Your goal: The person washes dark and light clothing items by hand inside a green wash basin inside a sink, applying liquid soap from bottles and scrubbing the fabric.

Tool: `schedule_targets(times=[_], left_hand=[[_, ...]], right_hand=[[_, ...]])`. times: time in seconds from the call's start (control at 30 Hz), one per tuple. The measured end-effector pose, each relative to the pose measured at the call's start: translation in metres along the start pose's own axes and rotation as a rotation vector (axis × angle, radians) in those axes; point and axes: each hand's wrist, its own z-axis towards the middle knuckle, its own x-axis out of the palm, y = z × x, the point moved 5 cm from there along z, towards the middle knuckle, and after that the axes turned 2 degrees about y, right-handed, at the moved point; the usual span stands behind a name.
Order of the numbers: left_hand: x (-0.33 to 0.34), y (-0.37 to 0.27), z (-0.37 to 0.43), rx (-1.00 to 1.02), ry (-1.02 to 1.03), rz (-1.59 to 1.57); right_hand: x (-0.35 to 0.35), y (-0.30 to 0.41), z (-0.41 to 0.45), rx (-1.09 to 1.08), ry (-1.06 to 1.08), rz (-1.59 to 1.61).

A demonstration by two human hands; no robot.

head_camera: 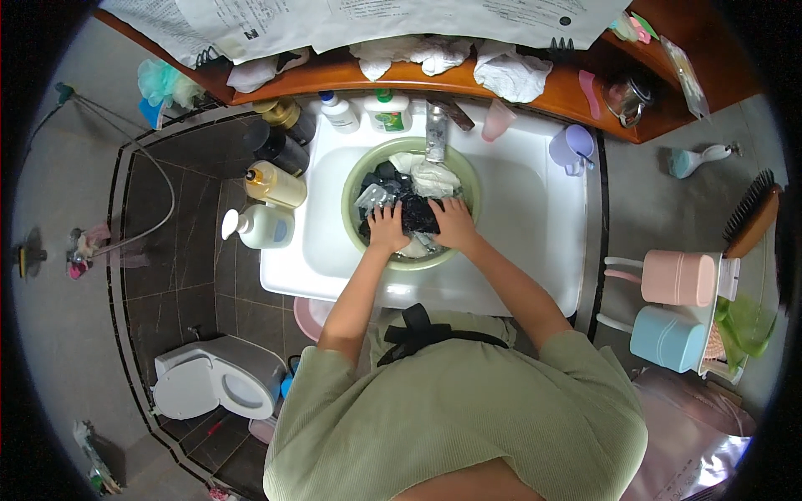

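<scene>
A pale green basin (348,216) stands in the white sink (520,225), holding wet clothes in water. My left hand (387,230) rests on dark cloth at the basin's lower left, fingers spread. Across from it, my right hand (454,224) lies at the right side, its thumb side against the same bunched black cloth (418,213). Whether either hand grips the cloth is unclear. White cloth (435,180) lies above my right hand. A clear, shiny bulge (374,196), perhaps plastic or a water bubble, shows beyond my left fingers.
Pump bottles (266,227) line the sink's left rim. A white bottle (339,114), a green-capped bottle (387,114) and a silvery tube (435,133) stand behind the basin. A purple mug (571,149) sits at the right corner. A wooden shelf (438,80) overhangs the back.
</scene>
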Motion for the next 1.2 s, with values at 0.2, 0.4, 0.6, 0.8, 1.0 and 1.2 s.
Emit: schedule_targets(times=[0.2,0.4,0.6,0.8,1.0,1.2], left_hand=[[0.006,0.001,0.021,-0.161,0.368,-0.087],[-0.022,0.009,0.029,-0.033,0.274,-0.851],[-0.073,0.006,0.017,0.004,0.175,-1.58],[-0.087,-0.001,0.006,0.081,-0.006,-1.375],[-0.074,0.008,-0.018,0.189,-0.002,-1.328],[-0.047,-0.019,-0.008,-0.021,0.019,-1.535]], right_hand=[[0.022,0.003,0.013,0.004,0.141,-0.007],[0.015,-0.033,0.023,0.205,0.149,0.823],[0.009,-0.014,0.016,0.102,0.162,0.937],[0.022,-0.018,0.025,0.349,0.143,0.812],[-0.076,0.04,0.04,0.195,0.004,1.264],[-0.096,0.079,0.049,0.364,0.018,1.677]])
